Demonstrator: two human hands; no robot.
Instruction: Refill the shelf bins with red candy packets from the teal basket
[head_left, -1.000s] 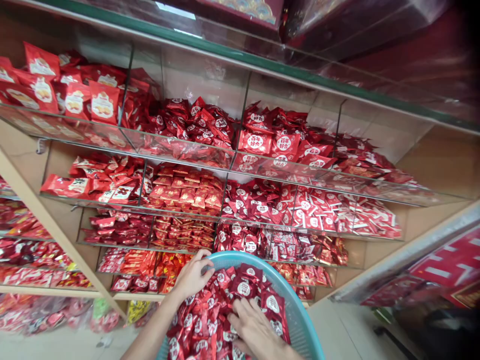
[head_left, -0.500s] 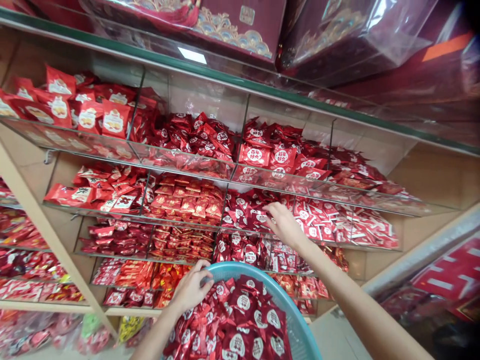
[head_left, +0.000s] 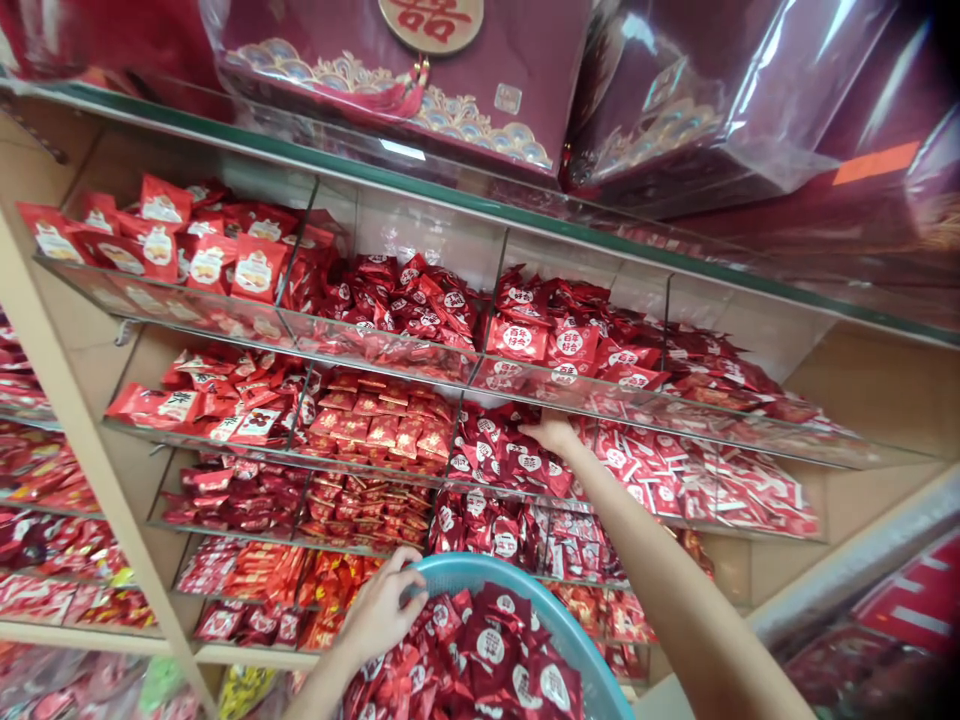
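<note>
The dark red packets with pale round labels lie heaped in a shelf compartment near the middle of the rack, just below the top tier. Clear partitions and a low clear front panel appear to keep each kind apart and stop loose packets sliding off.

We have our right hand in at the right of this heap, under the overhang of the tier above. Its fingers bend down among the packets, but we cannot tell how far they are closed or whether they have hold of one.

Below and in front is our blue basket, more than half its visible mouth filled with similar red packets; probably it sits close so that both stay within reach. Our left hand curls loosely at its left rim, fingers over the edge and thumb inward, likely to steady it; it holds no packet that we can see.

Above, large maroon boxes in clear wrap stand on a glass shelf.
</note>
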